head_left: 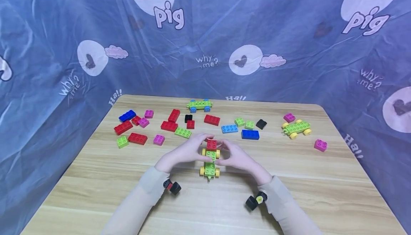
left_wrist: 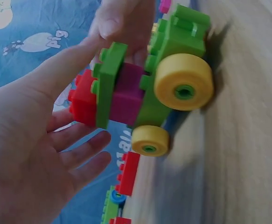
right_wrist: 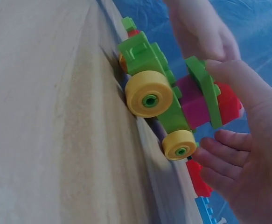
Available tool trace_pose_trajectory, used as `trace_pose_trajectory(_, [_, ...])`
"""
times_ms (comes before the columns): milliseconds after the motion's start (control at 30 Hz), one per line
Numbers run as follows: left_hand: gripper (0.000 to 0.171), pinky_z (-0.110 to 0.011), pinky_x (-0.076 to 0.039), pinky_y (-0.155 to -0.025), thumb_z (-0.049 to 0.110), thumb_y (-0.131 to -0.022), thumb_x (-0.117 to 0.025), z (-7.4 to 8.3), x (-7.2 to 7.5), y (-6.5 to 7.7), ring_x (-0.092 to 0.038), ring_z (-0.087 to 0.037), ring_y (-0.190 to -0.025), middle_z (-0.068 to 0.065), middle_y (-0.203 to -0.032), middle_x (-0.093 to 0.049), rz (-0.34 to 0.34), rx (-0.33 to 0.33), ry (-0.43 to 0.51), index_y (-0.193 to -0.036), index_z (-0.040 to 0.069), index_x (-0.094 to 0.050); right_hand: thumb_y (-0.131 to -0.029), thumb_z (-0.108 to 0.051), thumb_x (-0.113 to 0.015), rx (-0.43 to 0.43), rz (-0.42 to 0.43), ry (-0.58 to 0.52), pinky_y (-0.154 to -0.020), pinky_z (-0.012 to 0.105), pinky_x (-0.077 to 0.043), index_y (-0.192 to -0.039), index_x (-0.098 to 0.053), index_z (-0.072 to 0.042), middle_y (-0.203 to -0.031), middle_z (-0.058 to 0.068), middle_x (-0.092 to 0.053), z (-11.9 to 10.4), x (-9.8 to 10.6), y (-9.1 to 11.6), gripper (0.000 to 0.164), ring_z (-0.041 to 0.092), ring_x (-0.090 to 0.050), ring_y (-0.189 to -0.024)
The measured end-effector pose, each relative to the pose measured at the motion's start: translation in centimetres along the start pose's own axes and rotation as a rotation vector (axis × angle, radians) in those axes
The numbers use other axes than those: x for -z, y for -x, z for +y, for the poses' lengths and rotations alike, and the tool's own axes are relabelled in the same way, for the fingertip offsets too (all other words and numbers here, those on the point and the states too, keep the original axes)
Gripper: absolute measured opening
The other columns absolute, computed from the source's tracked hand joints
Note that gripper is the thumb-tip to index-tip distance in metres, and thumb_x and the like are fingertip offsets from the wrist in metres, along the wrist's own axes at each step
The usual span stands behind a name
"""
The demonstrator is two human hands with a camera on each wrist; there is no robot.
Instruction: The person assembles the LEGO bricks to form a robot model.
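Observation:
Both hands reach around a toy car built of bricks, on a green wheeled base [head_left: 210, 170] with yellow wheels [left_wrist: 184, 81]. A magenta brick [right_wrist: 192, 102] stands on the base's far part. Over it lies a green brick [left_wrist: 110, 84], topped by a red brick [head_left: 211, 144] at its far end. My left hand [head_left: 189, 150] pinches the green brick from the left, thumb at its near end and index finger around the far end by the red brick. From the right, my right hand [head_left: 236, 155] pinches it likewise. The other fingers are loosely extended.
Loose red, pink, blue, green and black bricks lie along the table's far half, such as a dark blue brick [head_left: 250, 134]. A green base with blue wheels [head_left: 199, 105] stands at the back. Another yellow-wheeled green base [head_left: 297, 128] is at right.

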State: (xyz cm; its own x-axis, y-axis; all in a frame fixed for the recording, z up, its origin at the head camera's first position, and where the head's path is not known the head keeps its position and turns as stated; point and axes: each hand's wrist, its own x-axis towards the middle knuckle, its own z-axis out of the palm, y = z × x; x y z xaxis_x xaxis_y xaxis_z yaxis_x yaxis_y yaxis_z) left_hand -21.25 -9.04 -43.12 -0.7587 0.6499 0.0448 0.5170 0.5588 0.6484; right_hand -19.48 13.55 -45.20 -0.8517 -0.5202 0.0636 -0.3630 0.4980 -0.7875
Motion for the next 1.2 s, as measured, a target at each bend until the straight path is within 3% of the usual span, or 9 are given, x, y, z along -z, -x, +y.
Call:
trace_pose_trajectory(100, [0.094, -0.042, -0.041, -0.107, 0.04, -0.072, -0.083, -0.4, -0.3, 0.1, -0.051, -0.025, -0.127, -0.009, -0.145, -0.047, -0.012, -0.005, 0.014, -0.145, 0.006, -0.037, -0.073, -0.03, -0.082, 0.024, 0.013, -0.004, -0.105, 0.051, -0.041, -0.14, -0.043, -0.006, -0.132, 0.012, -0.057, 0.0, 0.2, 0.1, 0.081, 0.03, -0.054, -0.121])
trace_pose_trajectory(233, [0.091, -0.039, -0.043, -0.105, 0.036, -0.071, -0.085, -0.7, -0.5, 0.2, -0.055, -0.024, -0.123, -0.008, -0.141, -0.051, -0.012, -0.005, 0.027, -0.144, 0.008, -0.038, -0.07, -0.025, -0.084, 0.057, 0.026, -0.001, -0.104, 0.049, -0.042, -0.141, -0.041, -0.005, -0.134, 0.013, -0.055, -0.3, 0.3, 0.1, 0.085, 0.031, -0.055, -0.12])
trace_pose_trajectory(633, [0.084, -0.037, -0.045, -0.102, 0.033, -0.069, -0.086, -0.9, -0.6, 0.5, -0.058, -0.022, -0.118, -0.007, -0.128, -0.06, 0.01, 0.018, 0.033, -0.137, 0.005, -0.046, -0.069, -0.016, -0.084, 0.05, 0.071, 0.05, -0.101, 0.046, -0.046, -0.134, -0.048, -0.002, -0.128, 0.014, -0.059, -1.0, -0.2, -0.1, 0.075, 0.03, -0.058, -0.115])
trace_pose_trajectory(1200, [0.08, -0.039, -0.047, -0.1, 0.032, -0.066, -0.088, -1.1, 2.5, 1.8, -0.058, -0.024, -0.115, -0.008, -0.124, -0.061, -0.013, 0.082, 0.019, -0.131, 0.004, -0.05, -0.068, -0.017, -0.084, 0.076, 0.111, 0.047, -0.099, 0.043, -0.048, -0.132, -0.049, -0.002, -0.124, 0.014, -0.062, -2.9, -1.9, -1.7, 0.075, 0.028, -0.06, -0.112])
